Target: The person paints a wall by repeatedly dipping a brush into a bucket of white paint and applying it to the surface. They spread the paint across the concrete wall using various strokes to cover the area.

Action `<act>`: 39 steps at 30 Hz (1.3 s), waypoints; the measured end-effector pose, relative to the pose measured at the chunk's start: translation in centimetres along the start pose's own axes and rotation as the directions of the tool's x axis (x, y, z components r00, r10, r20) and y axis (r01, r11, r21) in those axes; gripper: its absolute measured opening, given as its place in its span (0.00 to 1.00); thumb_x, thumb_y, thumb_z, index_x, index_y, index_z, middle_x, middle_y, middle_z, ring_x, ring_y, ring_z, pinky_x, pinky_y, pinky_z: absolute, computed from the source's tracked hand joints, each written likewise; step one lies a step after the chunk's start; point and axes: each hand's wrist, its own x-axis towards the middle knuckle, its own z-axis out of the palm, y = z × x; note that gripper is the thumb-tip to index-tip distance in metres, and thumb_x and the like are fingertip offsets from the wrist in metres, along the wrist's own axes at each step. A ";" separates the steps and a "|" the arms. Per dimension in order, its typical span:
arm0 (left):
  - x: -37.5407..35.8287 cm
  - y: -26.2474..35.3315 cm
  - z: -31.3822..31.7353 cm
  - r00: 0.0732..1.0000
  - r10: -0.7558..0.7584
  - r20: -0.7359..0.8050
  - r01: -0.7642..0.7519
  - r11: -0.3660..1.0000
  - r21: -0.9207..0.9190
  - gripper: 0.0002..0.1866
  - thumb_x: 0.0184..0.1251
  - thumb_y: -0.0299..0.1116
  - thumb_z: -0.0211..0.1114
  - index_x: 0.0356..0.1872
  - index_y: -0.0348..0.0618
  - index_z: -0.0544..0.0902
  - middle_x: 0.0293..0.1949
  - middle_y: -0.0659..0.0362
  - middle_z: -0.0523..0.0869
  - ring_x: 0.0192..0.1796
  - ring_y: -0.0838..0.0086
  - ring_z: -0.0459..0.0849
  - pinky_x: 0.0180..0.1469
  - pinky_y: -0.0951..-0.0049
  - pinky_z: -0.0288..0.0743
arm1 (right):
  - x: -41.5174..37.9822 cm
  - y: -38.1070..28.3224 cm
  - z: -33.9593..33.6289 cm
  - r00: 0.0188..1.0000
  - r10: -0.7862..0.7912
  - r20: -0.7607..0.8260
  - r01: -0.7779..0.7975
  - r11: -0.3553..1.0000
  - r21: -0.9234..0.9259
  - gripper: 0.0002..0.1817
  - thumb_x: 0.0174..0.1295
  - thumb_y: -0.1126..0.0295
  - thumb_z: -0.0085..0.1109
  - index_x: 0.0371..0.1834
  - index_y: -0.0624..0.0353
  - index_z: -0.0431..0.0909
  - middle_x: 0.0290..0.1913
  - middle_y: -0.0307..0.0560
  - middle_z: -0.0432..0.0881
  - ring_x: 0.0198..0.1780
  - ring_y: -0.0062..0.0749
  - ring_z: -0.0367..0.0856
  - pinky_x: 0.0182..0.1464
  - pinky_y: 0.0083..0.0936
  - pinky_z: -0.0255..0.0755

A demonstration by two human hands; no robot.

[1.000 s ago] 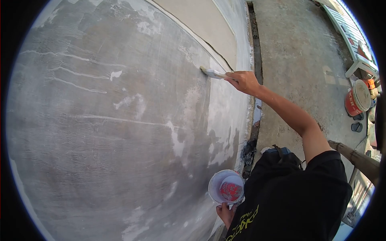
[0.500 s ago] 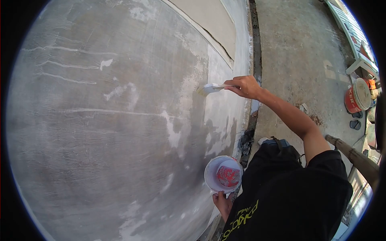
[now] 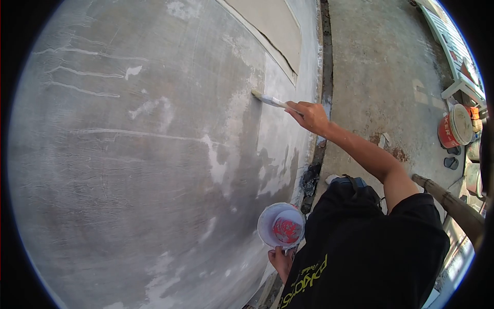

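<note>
My right hand (image 3: 311,117) is closed around the handle of a paintbrush (image 3: 271,101). Its bristles touch the grey wall (image 3: 170,206) at the edge of a paler, whitish patch. Lower down, the fingers of my left hand (image 3: 281,261) grip the near rim of a small white bucket (image 3: 266,226). Red and whitish-grey areas show at the bottom of the bucket, which sits close beside the wall. Pale drips and blotches mark the wall's surface.
A flat beige panel (image 3: 272,28) is set in the wall above the brush. A narrow gutter (image 3: 326,77) runs along the wall's foot. On the concrete floor (image 3: 381,62) stand a red-and-white bucket (image 3: 448,131), slippers (image 3: 451,162) and a pale slatted bench (image 3: 446,38). A wooden pole (image 3: 447,198) juts in at right.
The brush has moved up the wall and a little left, and its handle now slants more. The bucket, still in my left hand, appears slightly further left and lower as the view shifts.
</note>
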 end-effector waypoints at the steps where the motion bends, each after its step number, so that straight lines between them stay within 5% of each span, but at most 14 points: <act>1: 0.1 0.1 0.1 1.000 -0.002 0.000 0.002 1.000 0.011 0.10 0.66 0.24 0.60 0.35 0.43 0.65 0.41 0.54 0.77 0.46 0.67 0.80 0.50 0.40 0.80 | -2.1 -1.6 -0.2 0.999 -0.010 0.052 0.009 0.999 0.033 0.12 0.67 0.59 0.61 0.46 0.52 0.85 0.23 0.43 0.82 0.21 0.42 0.80 0.22 0.35 0.73; 7: 0.3 1.0 1.8 0.999 0.011 0.046 -0.012 0.999 0.040 0.11 0.61 0.22 0.60 0.35 0.39 0.64 0.42 0.50 0.73 0.48 0.58 0.78 0.53 0.34 0.80 | -9.1 -5.5 -0.3 0.955 -0.161 0.248 0.119 0.977 0.176 0.12 0.65 0.58 0.62 0.46 0.49 0.85 0.21 0.38 0.80 0.20 0.36 0.79 0.21 0.32 0.72; 10: 0.4 0.9 1.6 0.997 0.014 0.072 -0.016 1.000 0.023 0.09 0.66 0.24 0.60 0.36 0.44 0.66 0.41 0.55 0.77 0.46 0.67 0.79 0.51 0.40 0.79 | -7.4 -3.0 0.1 0.962 -0.103 0.253 0.071 0.989 0.133 0.11 0.66 0.57 0.62 0.45 0.48 0.86 0.23 0.39 0.81 0.21 0.37 0.80 0.22 0.32 0.72; 16: -0.4 -0.1 0.3 0.999 0.023 0.037 -0.022 0.999 -0.035 0.10 0.61 0.22 0.60 0.35 0.40 0.65 0.41 0.51 0.73 0.48 0.58 0.78 0.51 0.38 0.80 | 1.7 4.6 0.0 1.000 0.008 0.023 -0.007 0.998 -0.069 0.13 0.67 0.55 0.60 0.44 0.49 0.87 0.27 0.42 0.85 0.26 0.40 0.83 0.28 0.34 0.76; 20: -0.5 -1.3 -1.1 1.000 0.026 0.017 -0.025 0.998 -0.052 0.10 0.66 0.22 0.60 0.34 0.42 0.65 0.39 0.55 0.77 0.43 0.68 0.80 0.49 0.38 0.82 | 4.4 6.7 0.0 0.995 0.019 -0.099 -0.033 0.989 -0.147 0.14 0.67 0.55 0.60 0.43 0.50 0.86 0.27 0.43 0.84 0.25 0.42 0.82 0.27 0.36 0.76; 29: -0.6 -1.1 -0.7 1.000 0.017 -0.011 -0.017 0.999 -0.027 0.11 0.66 0.23 0.60 0.34 0.43 0.64 0.39 0.56 0.77 0.43 0.68 0.79 0.47 0.40 0.83 | -7.9 -3.8 2.2 0.994 0.061 0.095 -0.068 0.995 0.079 0.12 0.67 0.59 0.60 0.49 0.49 0.83 0.23 0.42 0.81 0.21 0.40 0.80 0.22 0.35 0.72; 34: 0.0 -0.5 0.3 0.998 0.033 0.052 -0.032 0.999 -0.021 0.11 0.67 0.23 0.60 0.34 0.43 0.64 0.40 0.56 0.76 0.45 0.68 0.79 0.49 0.42 0.81 | -13.1 -6.6 1.9 0.946 -0.126 0.300 0.070 0.980 0.188 0.14 0.66 0.56 0.61 0.50 0.48 0.82 0.22 0.40 0.80 0.21 0.40 0.80 0.21 0.34 0.72; 39: -0.2 0.2 1.9 0.992 0.077 0.098 -0.075 0.997 -0.026 0.11 0.66 0.22 0.60 0.34 0.44 0.64 0.41 0.56 0.76 0.46 0.67 0.80 0.47 0.42 0.83 | -8.8 -4.2 0.2 0.942 0.067 0.328 -0.110 0.987 0.115 0.13 0.66 0.56 0.61 0.46 0.49 0.85 0.26 0.44 0.83 0.25 0.45 0.82 0.28 0.38 0.76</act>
